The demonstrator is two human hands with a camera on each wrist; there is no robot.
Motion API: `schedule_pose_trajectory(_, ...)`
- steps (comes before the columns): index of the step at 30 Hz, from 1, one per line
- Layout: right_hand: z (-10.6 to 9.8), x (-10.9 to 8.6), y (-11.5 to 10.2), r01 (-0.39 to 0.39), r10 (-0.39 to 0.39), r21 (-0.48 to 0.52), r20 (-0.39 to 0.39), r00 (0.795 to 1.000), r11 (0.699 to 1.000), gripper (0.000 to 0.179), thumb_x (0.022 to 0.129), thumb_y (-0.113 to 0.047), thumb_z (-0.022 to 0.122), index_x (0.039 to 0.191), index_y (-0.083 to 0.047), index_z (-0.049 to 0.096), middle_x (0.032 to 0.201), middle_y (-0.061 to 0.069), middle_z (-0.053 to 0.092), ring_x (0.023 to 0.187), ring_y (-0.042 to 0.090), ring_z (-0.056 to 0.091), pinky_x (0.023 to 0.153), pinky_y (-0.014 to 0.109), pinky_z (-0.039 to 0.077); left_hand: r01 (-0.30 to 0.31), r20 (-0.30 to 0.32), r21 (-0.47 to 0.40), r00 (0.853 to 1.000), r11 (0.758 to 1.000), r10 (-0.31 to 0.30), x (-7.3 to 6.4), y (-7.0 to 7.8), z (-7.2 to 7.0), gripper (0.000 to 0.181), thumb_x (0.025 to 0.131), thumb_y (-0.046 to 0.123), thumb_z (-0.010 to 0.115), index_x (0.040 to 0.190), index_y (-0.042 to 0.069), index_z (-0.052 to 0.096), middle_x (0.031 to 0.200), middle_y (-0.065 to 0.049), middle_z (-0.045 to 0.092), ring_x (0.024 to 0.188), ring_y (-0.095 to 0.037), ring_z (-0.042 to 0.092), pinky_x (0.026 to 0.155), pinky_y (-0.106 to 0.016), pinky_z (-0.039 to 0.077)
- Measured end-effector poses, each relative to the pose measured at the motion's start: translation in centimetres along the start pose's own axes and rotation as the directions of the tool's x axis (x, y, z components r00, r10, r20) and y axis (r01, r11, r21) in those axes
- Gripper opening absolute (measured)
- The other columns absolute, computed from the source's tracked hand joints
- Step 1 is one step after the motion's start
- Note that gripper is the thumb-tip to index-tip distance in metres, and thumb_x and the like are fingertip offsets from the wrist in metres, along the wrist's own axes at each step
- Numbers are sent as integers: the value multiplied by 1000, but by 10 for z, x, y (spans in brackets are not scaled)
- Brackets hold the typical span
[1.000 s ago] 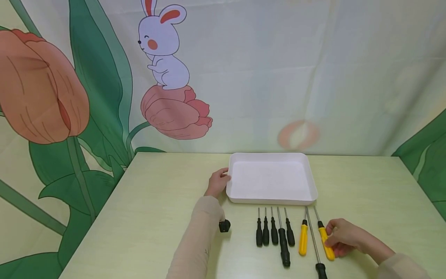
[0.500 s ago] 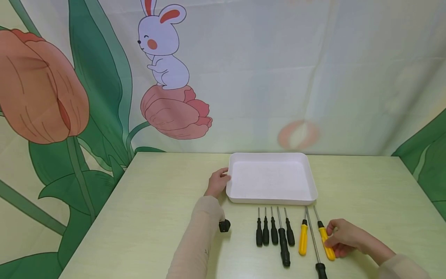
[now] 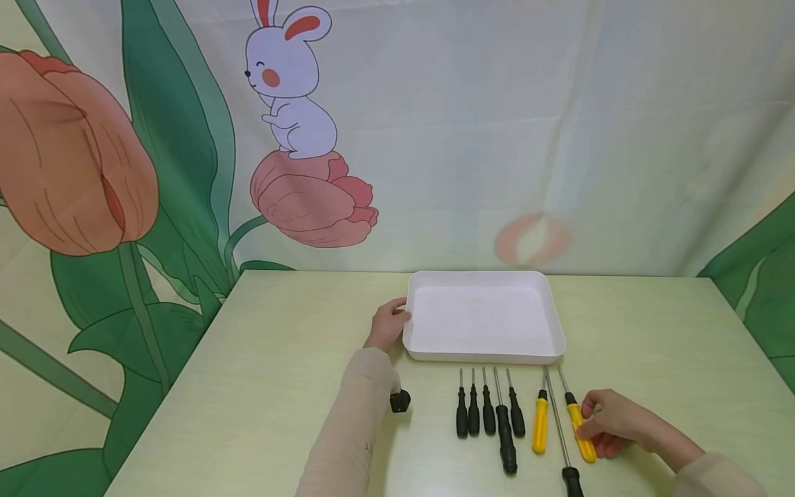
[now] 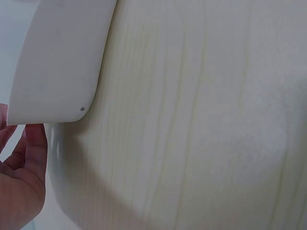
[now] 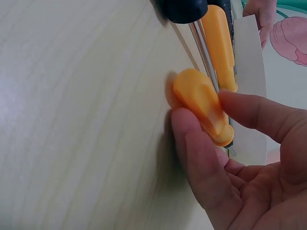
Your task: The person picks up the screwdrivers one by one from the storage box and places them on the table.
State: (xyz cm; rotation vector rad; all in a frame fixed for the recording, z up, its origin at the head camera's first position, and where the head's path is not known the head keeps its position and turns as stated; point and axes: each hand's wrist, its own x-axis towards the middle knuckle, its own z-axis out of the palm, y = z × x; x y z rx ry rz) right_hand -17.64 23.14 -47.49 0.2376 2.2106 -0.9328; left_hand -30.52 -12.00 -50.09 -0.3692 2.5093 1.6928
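On the table, a white tray is held at its left wall by my left hand; in the left wrist view the fingers of my left hand are at the tray's wall. At the right end of a row of screwdrivers, my right hand pinches the handle of a yellow screwdriver between thumb and fingers. The right wrist view shows the yellow handle between the fingertips of my right hand. Its shaft points toward the tray.
Left of the held one lie a long black-handled screwdriver and another yellow screwdriver. Further left are a larger black screwdriver and several small black screwdrivers. A printed curtain hangs behind the table.
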Motion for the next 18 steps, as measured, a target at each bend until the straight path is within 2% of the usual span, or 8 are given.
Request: schedule_pose_trajectory(18,4,4,-1,-4,4,-41,-16,1000,999,34,70,-21,72,85,-7,46,61,3,55,44,10,49,44,19,45,-6,-18,31,1000,1000,6,0,2,0,35,86,13,52,121,10,54,108,-14,58,99,-25,55,82,-32,48)
